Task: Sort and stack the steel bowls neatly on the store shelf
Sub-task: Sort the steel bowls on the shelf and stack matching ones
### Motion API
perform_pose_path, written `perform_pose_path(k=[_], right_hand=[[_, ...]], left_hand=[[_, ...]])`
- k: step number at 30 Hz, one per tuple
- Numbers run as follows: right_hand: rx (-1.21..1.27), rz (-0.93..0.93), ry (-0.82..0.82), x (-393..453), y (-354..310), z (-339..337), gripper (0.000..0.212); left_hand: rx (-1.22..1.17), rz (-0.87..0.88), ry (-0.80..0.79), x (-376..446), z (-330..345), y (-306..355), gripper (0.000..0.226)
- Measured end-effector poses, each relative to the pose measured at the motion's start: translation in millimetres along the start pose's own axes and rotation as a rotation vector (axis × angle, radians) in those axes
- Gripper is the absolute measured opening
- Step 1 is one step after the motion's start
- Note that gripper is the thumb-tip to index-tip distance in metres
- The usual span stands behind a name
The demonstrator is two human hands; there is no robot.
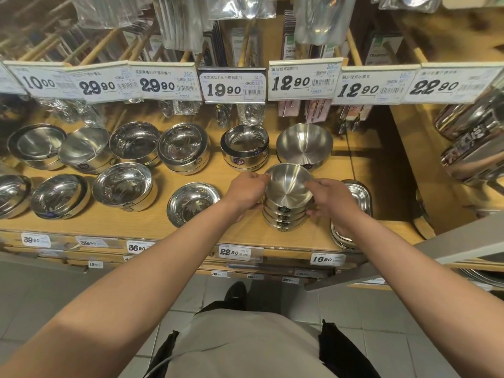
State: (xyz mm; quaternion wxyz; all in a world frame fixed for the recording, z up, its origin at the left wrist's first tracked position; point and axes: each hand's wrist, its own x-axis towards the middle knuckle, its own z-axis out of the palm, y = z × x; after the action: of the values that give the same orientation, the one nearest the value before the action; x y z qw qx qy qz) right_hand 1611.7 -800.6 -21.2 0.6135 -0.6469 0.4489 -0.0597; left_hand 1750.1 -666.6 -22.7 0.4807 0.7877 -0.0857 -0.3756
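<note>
Both hands, left hand (246,190) and right hand (331,199), grasp the bowl stack (286,205) on the shelf (152,222), squaring it; nudging it straight comes next.

You work under warm, fairly bright store light from above. Glare streaks the steel bowls (131,186) and the hanging plastic packets (109,12), which smear with motion blur. The price tags (231,84) read sharply at centre but soften leftward. Wide-angle distortion bows the shelf (81,222) and stretches your forearms. Shadow darkens the upper left corner.
</note>
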Motion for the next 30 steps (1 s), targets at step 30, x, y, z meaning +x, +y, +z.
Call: perform_pose_path(k=[30], right_hand=[[-0.240,-0.214,0.109,6,-10,-4,0.014]], left_hand=[[0.116,0.132,0.087,-5,-6,0,0.034]])
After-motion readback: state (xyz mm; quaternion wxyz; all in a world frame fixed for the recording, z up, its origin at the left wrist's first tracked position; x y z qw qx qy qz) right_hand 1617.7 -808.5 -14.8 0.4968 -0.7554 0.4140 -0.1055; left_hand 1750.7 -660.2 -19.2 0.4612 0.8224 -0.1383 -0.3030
